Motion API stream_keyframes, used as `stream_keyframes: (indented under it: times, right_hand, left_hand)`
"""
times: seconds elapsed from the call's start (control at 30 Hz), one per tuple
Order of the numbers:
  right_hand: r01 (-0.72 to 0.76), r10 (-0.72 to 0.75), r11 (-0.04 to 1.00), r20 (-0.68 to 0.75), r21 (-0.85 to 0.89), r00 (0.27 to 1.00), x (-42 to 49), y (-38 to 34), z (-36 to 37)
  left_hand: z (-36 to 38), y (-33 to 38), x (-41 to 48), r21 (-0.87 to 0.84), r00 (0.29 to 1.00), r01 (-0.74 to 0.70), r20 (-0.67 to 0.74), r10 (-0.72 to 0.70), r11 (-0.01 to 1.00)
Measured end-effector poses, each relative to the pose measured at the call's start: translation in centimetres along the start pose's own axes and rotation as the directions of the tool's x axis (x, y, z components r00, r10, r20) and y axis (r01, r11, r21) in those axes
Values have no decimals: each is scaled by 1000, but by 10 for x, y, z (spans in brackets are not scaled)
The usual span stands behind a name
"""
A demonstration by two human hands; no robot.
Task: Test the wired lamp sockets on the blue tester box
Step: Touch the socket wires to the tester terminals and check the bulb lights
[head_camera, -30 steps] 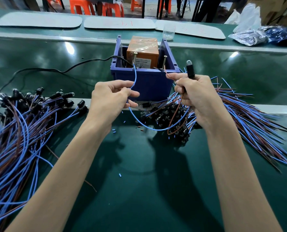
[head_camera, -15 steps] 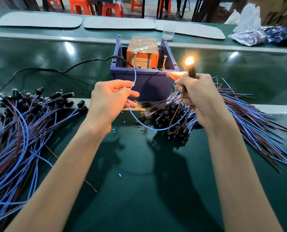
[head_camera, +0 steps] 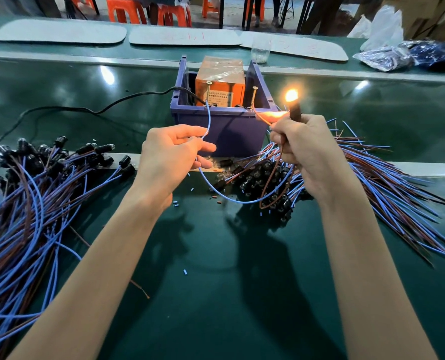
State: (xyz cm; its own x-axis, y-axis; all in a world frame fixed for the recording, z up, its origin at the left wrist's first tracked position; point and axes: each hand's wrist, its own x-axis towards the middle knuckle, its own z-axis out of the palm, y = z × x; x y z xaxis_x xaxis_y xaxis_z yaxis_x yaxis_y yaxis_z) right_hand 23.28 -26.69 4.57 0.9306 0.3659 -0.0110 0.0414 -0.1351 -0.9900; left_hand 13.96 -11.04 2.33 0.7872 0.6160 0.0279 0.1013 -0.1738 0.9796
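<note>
While the right hand (head_camera: pixel 304 157) grips the lamp socket (head_camera: pixel 295 110) upright by its dark body, the left hand (head_camera: pixel 169 154) pinches that socket's blue wire (head_camera: pixel 208 118), whose end reaches a screw (head_camera: pixel 207 92) in the blue tester box (head_camera: pixel 229 131) just beyond. The brown wire (head_camera: pixel 261 118) runs toward the other screw (head_camera: pixel 254 96). The leads look light and limp, so they are best pinched near their tips. The glass bulb (head_camera: pixel 291 95) looks fragile, which makes the body the safer hold. A second ago the bulb was dark; now it glows, and the hands have hardly shifted.
</note>
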Motion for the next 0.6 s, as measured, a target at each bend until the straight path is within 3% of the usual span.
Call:
stream_keyframes:
  times: [0.23,0.3,0.37,0.47,0.6]
  right_hand:
    - [-21,19,997,24,68,1000,1,-1,0]
    - [-59,43,986,105,158,994,1,-5,0]
    - [-115,98,988,159,106,982,2,-7,-1]
    - [-76,86,990,84,-119,993,6,-5,-3]
    - [-53,54,997,-13,63,998,6,-3,-9]
  left_hand:
    - [0,3,-1,-1,999,26,24,-26,1000]
    - [-1,5,-3,8,995,41,87,-42,999]
    - [-2,6,-4,39,982,48,183,-55,998]
    - [-5,7,-4,117,949,13,311,-49,993]
    - [-14,-1,5,297,955,-3,284,-86,955]
